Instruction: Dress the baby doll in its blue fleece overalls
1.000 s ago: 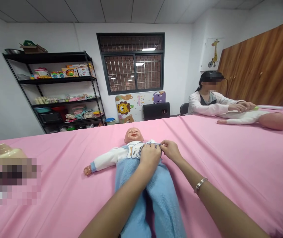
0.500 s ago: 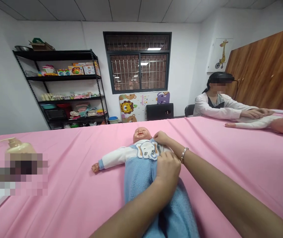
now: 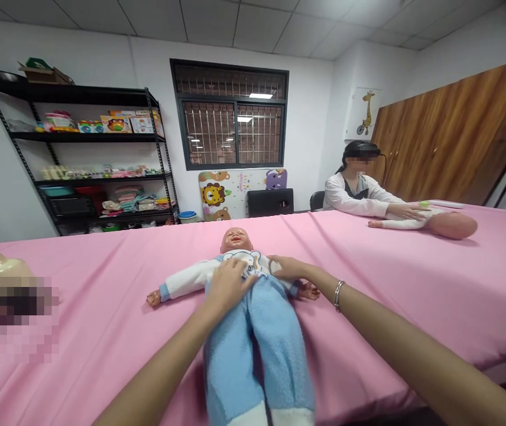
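Note:
A baby doll (image 3: 236,239) lies face up on the pink cloth, its arms spread. It wears blue fleece trousers (image 3: 275,331) and a white top with an elephant face on the chest. My left hand (image 3: 230,281) lies on the left side of the doll's chest, fingers apart, partly covering the elephant. My right hand (image 3: 286,267), below a silver bracelet (image 3: 338,296), rests at the other side of the chest near the armpit, fingers extended. Neither hand is closed round the clothing.
Across the pink-covered table (image 3: 395,290), a person in white sleeves (image 3: 353,198) touches a second doll (image 3: 452,225). A pump bottle (image 3: 2,266) stands at the left. Black shelves (image 3: 88,139) hold boxes and folded cloths behind.
My left hand has moved left across the chest and opened. My right hand has come away from the doll's shoulder and neck area. The doll's arm by my right hand now shows, and the view has shifted right.

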`<state>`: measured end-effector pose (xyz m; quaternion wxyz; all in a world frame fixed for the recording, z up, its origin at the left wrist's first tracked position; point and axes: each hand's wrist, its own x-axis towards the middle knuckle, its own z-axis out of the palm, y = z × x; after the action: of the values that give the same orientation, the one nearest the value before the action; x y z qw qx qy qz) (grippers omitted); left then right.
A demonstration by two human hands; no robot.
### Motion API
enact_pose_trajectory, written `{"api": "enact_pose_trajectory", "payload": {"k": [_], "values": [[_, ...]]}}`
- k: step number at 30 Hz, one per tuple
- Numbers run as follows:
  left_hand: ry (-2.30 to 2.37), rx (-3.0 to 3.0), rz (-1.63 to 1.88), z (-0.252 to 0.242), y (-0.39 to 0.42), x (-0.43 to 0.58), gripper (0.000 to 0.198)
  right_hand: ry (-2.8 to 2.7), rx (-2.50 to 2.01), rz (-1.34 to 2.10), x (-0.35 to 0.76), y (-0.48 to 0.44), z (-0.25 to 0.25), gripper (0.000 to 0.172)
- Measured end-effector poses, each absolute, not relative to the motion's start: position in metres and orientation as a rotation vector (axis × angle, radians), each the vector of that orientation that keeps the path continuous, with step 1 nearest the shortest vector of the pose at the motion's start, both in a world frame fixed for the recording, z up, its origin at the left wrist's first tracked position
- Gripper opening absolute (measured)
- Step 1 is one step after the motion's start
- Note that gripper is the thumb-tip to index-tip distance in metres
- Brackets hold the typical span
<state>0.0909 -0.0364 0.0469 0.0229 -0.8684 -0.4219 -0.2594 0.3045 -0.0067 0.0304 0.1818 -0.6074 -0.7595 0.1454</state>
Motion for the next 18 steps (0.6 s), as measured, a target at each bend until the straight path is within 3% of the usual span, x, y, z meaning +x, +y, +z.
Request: {"api": "enact_pose_trajectory", "payload": {"k": [4,8,11,14,16,18], "values": [[-1.600,-2.659,-1.048,0.034,-0.021,0.055,0.039,-2.299,-1.863,0.328,0.315,-0.014,0.029,0.062],[-1.826,-2.823,-1.232,0.021,-0.014,0.031,0.049,-2.116,-2.080,0.081,0.324,-0.012,0.018,0.045],[-1.870,-2.916,-1.640,0.018,-0.011,0.021,0.049,-1.986,-2.153,-0.087,0.319,-0.011,0.007,0.040],[-1.881,-2.769,-1.983,0.018,-0.011,0.019,0.047,-1.831,-2.004,-0.231,0.301,-0.015,0.000,0.040],[-1.855,-2.822,-1.948,0.016,-0.010,0.021,0.045,-1.681,-1.792,-0.205,0.288,-0.020,-0.003,0.031],[-1.823,-2.933,-1.842,0.012,-0.008,0.022,0.043,-1.642,-1.601,0.045,0.280,-0.028,-0.005,0.025]]}}
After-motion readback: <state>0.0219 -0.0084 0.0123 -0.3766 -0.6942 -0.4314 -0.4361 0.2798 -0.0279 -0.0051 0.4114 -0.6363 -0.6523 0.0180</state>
